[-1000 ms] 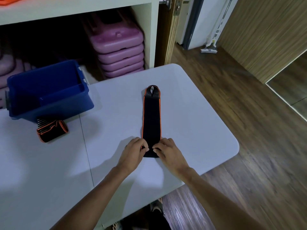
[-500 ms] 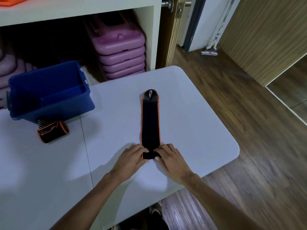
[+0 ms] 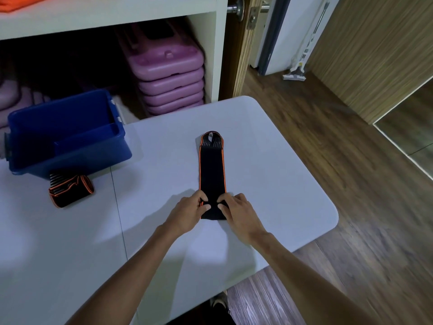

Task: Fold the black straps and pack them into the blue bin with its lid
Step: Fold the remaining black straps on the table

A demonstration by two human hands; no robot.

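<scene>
A long black strap with orange edging lies flat on the white table, running away from me, its looped end at the far side. My left hand and my right hand pinch its near end, which is turned over into a short fold. A second black strap, folded into a bundle, lies on the table at the left. Just behind it stands the open blue bin. I see no lid.
Behind the table is a white shelf unit with stacked purple cases. Wooden floor lies to the right, past the table's rounded corner. A white mop head rests by the door.
Both hands have rolled the strap's near end over, away from me, so the flat part is a little shorter. The bin and the folded strap have not moved.
</scene>
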